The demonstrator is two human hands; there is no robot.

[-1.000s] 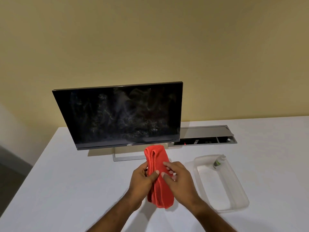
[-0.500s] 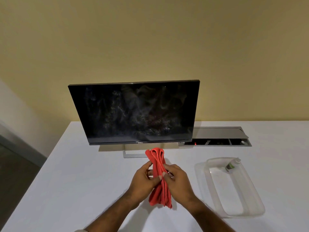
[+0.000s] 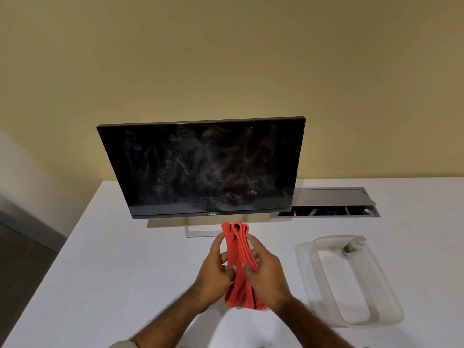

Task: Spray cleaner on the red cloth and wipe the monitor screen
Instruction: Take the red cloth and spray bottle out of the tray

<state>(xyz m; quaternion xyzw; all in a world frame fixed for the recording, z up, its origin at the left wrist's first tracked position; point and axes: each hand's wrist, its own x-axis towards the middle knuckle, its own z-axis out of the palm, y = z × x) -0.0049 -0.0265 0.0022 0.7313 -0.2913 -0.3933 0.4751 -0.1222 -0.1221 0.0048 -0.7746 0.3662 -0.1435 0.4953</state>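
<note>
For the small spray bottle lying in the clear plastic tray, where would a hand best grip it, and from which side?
Probably round its green-labelled body, from above. The small spray bottle lies tilted at the far end of the clear plastic tray, white cap toward the rim, so its side faces up. The right hand is nearer, but it and the left hand both hold the red cloth.

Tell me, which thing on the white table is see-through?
The clear plastic tray at the right, with the small green-labelled spray bottle lying inside. The black monitor and folded red cloth are solid-coloured.
</note>
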